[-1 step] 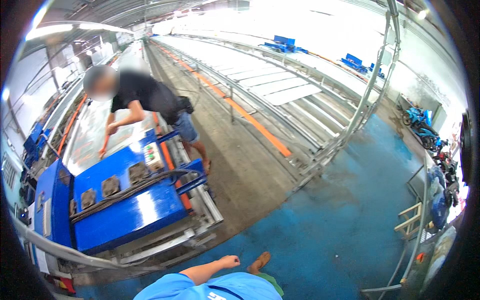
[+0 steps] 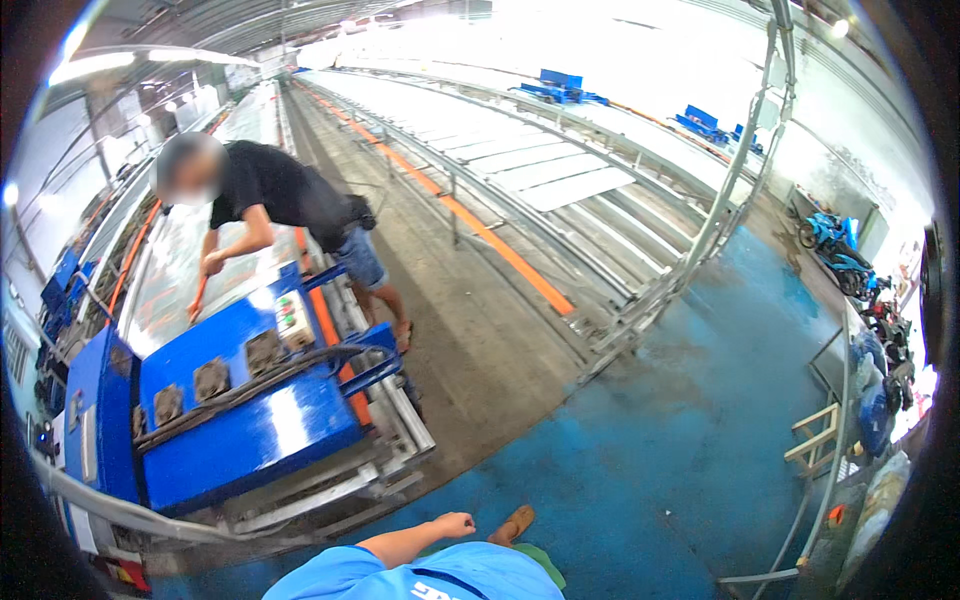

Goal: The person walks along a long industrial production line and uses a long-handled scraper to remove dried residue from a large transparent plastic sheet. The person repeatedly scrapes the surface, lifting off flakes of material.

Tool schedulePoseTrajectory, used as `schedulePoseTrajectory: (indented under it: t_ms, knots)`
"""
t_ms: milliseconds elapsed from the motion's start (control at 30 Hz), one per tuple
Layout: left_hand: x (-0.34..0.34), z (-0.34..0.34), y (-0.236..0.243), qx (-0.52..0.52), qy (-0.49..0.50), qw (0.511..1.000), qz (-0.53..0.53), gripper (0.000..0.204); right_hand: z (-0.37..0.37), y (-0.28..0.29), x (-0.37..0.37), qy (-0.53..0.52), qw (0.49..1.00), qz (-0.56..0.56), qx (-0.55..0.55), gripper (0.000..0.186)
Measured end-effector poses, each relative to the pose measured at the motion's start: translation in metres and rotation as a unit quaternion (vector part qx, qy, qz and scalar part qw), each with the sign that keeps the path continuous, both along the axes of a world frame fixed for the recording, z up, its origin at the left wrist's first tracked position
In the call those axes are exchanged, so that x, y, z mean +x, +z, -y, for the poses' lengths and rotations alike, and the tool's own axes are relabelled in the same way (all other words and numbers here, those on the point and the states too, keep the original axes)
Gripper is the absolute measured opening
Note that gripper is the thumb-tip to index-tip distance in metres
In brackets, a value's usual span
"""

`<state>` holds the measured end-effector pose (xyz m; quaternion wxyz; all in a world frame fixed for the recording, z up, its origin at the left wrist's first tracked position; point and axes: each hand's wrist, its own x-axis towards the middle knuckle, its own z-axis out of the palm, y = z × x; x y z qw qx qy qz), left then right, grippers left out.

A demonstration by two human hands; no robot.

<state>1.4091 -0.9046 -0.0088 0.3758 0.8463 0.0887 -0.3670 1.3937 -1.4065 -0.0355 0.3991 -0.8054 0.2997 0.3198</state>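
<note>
The wearer's left hand (image 2: 456, 525) hangs in front of the blue shirt (image 2: 420, 577), near 1 foot (image 2: 513, 524) on the blue floor (image 2: 640, 470). Its fingers look loosely curled, but I cannot tell how far they are closed or whether they hold anything. The right hand is out of view.

The nearest equipment, the blue machine carriage (image 2: 230, 450), stands ahead and to the left, apart from the hand, at the near end of a long worktop (image 2: 172, 268). On it are 3 grimy blocks (image 2: 211, 380), a dark cable bundle (image 2: 250, 386) and a pale control box (image 2: 293, 318). Beyond it, a co-worker in a black shirt (image 2: 285, 195) leans over the worktop, gripping an orange-red handle (image 2: 200, 293).
</note>
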Motion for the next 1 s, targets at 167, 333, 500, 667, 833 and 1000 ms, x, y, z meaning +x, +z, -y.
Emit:
schedulePoseTrajectory:
  t_ms: [167, 333, 500, 667, 833, 1000]
  knots:
    - [0.118, -0.022, 0.041, 0.088, -0.088, 0.992, 0.013, 0.06, 0.011, -0.021, 0.219, -0.106, 0.993, 0.056, 0.004, 0.017]
    - [0.215, -0.071, 0.009, 0.031, 0.098, 0.995, 0.017, 0.064, -0.1, 0.019, 0.448, -0.001, 0.997, 0.08, 0.019, 0.025]
    - [0.266, -0.116, -0.054, 0.002, 0.097, 0.995, 0.002, 0.072, -0.285, 0.035, 0.594, 0.134, 0.978, 0.107, 0.116, 0.027]
    - [0.38, -0.236, -0.042, -0.176, 0.169, 0.968, -0.058, 0.072, -0.426, 0.021, 0.654, 0.38, 0.91, 0.079, 0.143, 0.034]
    - [0.458, -0.325, 0.001, -0.137, 0.411, 0.9, 0.05, 0.04, -0.531, 0.046, 0.733, 0.525, 0.835, 0.14, 0.089, 0.037]
    - [0.494, -0.414, 0.004, -0.042, 0.366, 0.924, 0.103, 0.04, -0.584, 0.027, 0.796, 0.401, 0.889, 0.212, 0.067, 0.035]
